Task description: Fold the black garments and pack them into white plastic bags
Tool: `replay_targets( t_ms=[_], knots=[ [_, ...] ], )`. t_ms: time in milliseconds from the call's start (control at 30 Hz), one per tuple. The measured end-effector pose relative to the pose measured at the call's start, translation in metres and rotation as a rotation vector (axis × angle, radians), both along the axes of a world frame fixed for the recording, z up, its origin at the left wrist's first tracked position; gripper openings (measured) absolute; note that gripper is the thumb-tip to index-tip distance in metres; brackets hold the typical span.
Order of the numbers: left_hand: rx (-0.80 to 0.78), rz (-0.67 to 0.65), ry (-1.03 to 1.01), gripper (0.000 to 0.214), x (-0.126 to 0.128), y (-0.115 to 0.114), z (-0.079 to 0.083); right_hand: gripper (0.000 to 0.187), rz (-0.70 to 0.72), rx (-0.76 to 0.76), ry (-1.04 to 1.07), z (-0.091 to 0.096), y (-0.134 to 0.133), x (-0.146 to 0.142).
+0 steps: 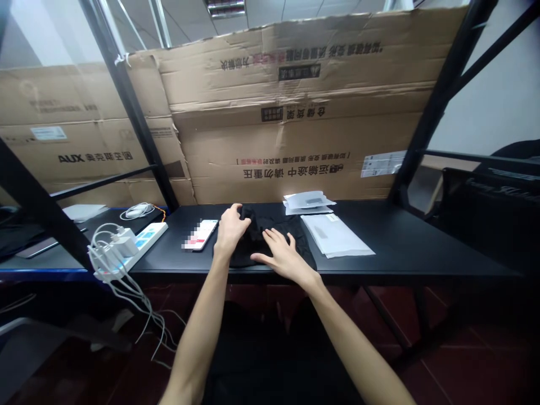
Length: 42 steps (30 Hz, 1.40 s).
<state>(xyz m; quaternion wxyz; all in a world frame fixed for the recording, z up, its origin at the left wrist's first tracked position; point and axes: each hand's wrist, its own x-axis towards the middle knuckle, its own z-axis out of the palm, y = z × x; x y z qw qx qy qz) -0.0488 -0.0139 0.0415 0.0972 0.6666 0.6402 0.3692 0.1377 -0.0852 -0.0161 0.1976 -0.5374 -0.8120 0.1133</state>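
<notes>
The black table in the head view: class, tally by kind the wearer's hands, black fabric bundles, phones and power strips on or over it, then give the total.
Hands: 2 (left hand, right hand)
Black fabric bundle: 1
Phone: 1
Power strip: 1
Total: 5

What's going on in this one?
A person has both bare hands on a black cloth, which lies rumpled at the near edge of a dark table. The left hand is curled at its left side; whether it grips the fabric is hard to tell. The right hand is spread over the cloth. A phone lies to the left, white packets lie to the right, and cardboard stands behind.
</notes>
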Motion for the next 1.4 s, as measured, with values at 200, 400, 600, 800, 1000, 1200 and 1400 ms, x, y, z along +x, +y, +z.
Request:
replay_targets(
  t_ms=[200, 400, 600, 800, 1000, 1200, 1400],
  knots=[
    [0.043, -0.052, 0.103, 0.053, 0.05, -0.009, 0.001, 0.088, -0.168, 0.031, -0.028, -0.011, 0.003, 0.034],
    [0.019, -0.218, 0.174, 0.058, 0.108, -0.017, -0.012, 0.081, -0.232, 0.051, 0.049, -0.02, 0.008, 0.068],
    [-0.009, -0.427, -0.004, 0.042, 0.123, -0.02, -0.03, 0.053, -0.502, 0.139, 0.007, -0.009, 0.007, 0.111],
    [0.218, -0.382, -0.009, 0.037, 0.086, -0.006, -0.04, 0.047, -0.658, 0.058, -0.119, 0.006, 0.019, 0.119],
    [0.094, -0.406, 0.212, 0.043, 0.081, 0.002, -0.068, 0.039, -0.67, 0.016, -0.19, 0.011, 0.026, 0.103],
    [0.076, -0.362, 0.294, 0.049, 0.088, -0.006, -0.083, 0.035, -0.643, -0.014, -0.159, 0.017, 0.021, 0.111],
    [0.13, -0.359, 0.333, 0.049, 0.087, -0.007, -0.088, 0.037, -0.627, -0.023, -0.141, 0.02, 0.019, 0.114]
  ],
)
